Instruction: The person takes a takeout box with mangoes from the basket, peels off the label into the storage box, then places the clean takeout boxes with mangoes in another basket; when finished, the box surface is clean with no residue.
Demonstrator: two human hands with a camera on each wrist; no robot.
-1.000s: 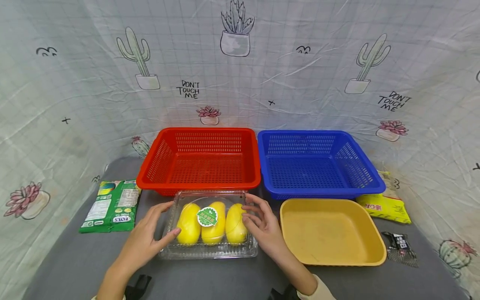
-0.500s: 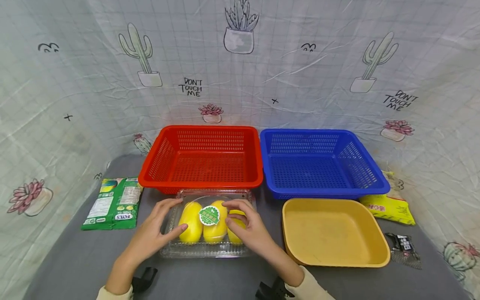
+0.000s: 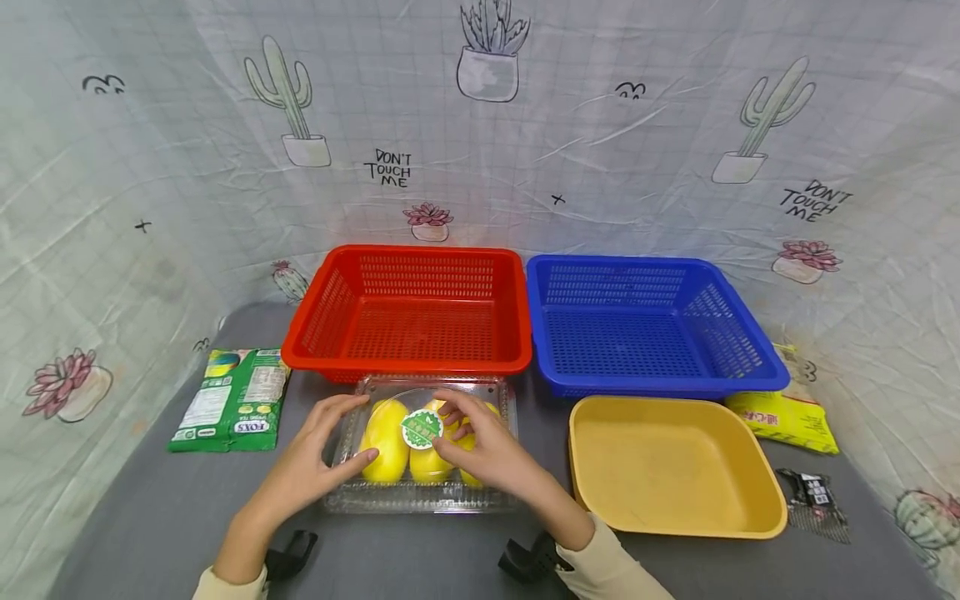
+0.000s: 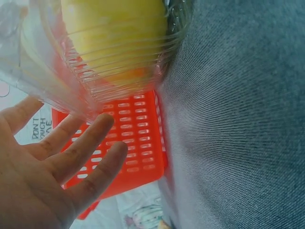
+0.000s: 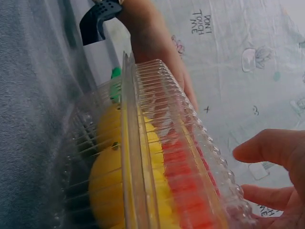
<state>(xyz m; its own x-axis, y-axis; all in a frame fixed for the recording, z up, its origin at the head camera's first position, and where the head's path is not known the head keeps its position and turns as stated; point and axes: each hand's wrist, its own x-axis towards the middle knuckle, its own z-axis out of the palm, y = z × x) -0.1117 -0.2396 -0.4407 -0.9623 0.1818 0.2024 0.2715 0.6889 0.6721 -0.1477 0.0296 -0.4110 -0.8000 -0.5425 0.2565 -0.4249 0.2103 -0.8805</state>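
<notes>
A clear plastic box (image 3: 420, 503) lies on the grey cloth in front of the red basket. Through its lid show three yellow mango-like fruits (image 3: 385, 450), and a round green-and-white sticker (image 3: 422, 428) is on top. My left hand (image 3: 309, 454) is spread at the box's left side, thumb over the lid's edge. In the left wrist view its fingers (image 4: 90, 148) are extended beside the clear wall. Over the right part of the lid is my right hand (image 3: 487, 450), thumb at the sticker's edge, fingers loosely bent. The right wrist view shows its thumb and fingers apart above the lid.
Behind the box stand a red basket (image 3: 408, 365) and a blue basket (image 3: 660, 385). A yellow tray (image 3: 675, 467) sits to the right. Around them lie a green snack bag (image 3: 232, 404), a yellow packet (image 3: 783, 417) and a small black packet (image 3: 816, 500).
My right hand has moved left from the box's right edge, across the lid to the sticker. My left hand stays by the left side. The head view has shifted slightly.
</notes>
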